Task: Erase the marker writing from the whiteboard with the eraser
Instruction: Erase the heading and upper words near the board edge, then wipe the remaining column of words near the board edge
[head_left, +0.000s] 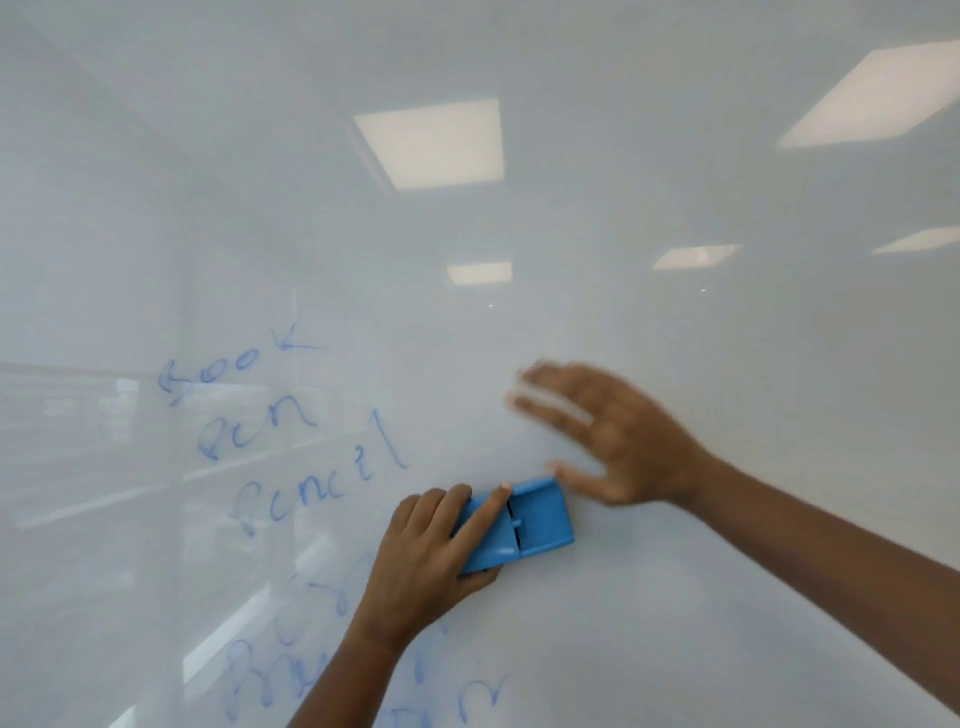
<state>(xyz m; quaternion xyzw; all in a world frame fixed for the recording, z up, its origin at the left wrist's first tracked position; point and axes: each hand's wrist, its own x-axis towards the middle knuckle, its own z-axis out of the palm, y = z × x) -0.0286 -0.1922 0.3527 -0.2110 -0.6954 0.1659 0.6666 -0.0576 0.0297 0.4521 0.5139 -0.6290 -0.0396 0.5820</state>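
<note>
Head view: the left hand (431, 551) presses a blue eraser (535, 519) flat on the whiteboard (675, 597). Its grip wraps the eraser's left end, forefinger along the back. The eraser's long axis runs left to right, with the free end pointing right. The right hand (613, 436) is blurred and spread wide, holding nothing, its thumb just beside that end. Blue marker writing (291, 426) lies to the left.

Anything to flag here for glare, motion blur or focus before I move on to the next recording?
Head view: ceiling-light reflections glare on the whiteboard, clear of the blue writing, which stays readable though soft; the right hand is heavily motion-blurred; the left hand and blue eraser are fairly sharp.
</note>
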